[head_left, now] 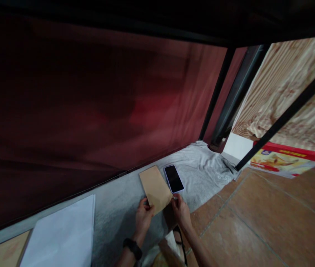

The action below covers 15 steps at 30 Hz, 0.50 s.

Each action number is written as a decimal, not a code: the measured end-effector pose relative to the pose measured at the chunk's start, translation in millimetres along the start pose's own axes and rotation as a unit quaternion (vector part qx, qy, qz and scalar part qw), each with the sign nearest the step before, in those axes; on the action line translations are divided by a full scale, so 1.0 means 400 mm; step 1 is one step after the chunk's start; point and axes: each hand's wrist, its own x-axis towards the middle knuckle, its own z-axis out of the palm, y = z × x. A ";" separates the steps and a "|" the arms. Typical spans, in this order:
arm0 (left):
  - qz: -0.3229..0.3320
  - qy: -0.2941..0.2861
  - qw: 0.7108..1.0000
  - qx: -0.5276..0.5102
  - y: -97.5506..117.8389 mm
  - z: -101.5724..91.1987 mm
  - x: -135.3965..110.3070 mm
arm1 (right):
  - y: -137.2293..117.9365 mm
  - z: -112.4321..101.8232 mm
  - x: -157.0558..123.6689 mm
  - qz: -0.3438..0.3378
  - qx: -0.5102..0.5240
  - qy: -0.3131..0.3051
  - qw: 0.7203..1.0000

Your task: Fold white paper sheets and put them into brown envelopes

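Note:
A tan paper piece (156, 185), perhaps an envelope or a small booklet, lies on the grey cloth between my two hands. My left hand (144, 214) pinches its near left edge, with a dark band on the wrist. At its near right corner, my right hand (180, 209) has its fingers closed on the paper. Just beyond the right hand rests a smartphone (173, 178) with a dark screen and a pale case, close beside the paper's right edge. The fingertips are partly hidden.
White paper sheets (63, 230) lie at the left, next to a tan board or folder (6, 250). A dark red curtain (104, 111) hangs behind the grey cloth (202, 163). Black metal bars (218, 92) frame the right. A red and yellow box (285, 160) stands on the tiled floor (257, 215).

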 end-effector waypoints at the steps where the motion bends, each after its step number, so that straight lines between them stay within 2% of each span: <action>1: -0.003 0.001 1.000 -0.002 0.006 0.003 0.000 | -0.002 -0.001 0.001 -0.001 -0.003 -0.001 1.000; 6: 0.010 0.008 1.000 0.016 0.024 0.016 0.005 | -0.009 -0.008 0.000 -0.010 -0.016 -0.009 1.000; 15: 0.023 0.026 0.997 0.071 0.021 0.031 0.023 | -0.025 -0.022 0.000 0.003 -0.095 -0.035 0.995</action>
